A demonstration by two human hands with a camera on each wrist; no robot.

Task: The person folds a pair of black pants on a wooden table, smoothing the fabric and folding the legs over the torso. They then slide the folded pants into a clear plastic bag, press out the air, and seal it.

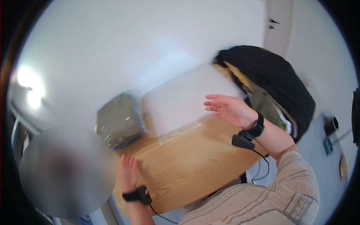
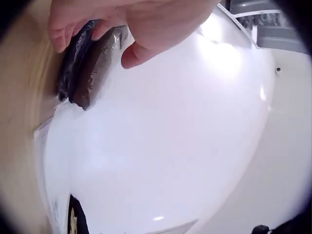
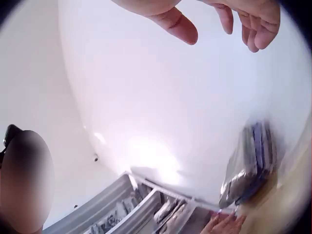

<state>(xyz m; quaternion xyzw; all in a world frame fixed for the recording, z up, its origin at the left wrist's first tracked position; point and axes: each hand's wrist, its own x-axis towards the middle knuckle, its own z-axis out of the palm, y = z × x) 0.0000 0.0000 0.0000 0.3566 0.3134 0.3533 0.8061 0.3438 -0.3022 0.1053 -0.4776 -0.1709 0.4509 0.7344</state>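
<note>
My left hand [image 1: 128,174] is over the left end of the wooden table [image 1: 180,161], just in front of a stack of folded, dark grey-green items in clear plastic packaging [image 1: 118,122]. In the left wrist view, its loosely bent fingers overlap the stack and nothing is held. My right hand [image 1: 232,110] hovers with extended fingers and an empty palm near the right side of a flat pile of clear plastic bags [image 1: 180,101]. The right wrist view shows the packaged stack [image 3: 248,161] with dark blue and grey layers, the left fingers [image 3: 226,224] close to it.
A heap of black and olive clothes [image 1: 277,71] covers the table's far right end. A white wall [image 1: 131,37] runs behind the table. Grey bins [image 3: 141,204] with packaged things stand on a rack beyond the left end. A cable [image 1: 268,165] hangs from the right wrist camera.
</note>
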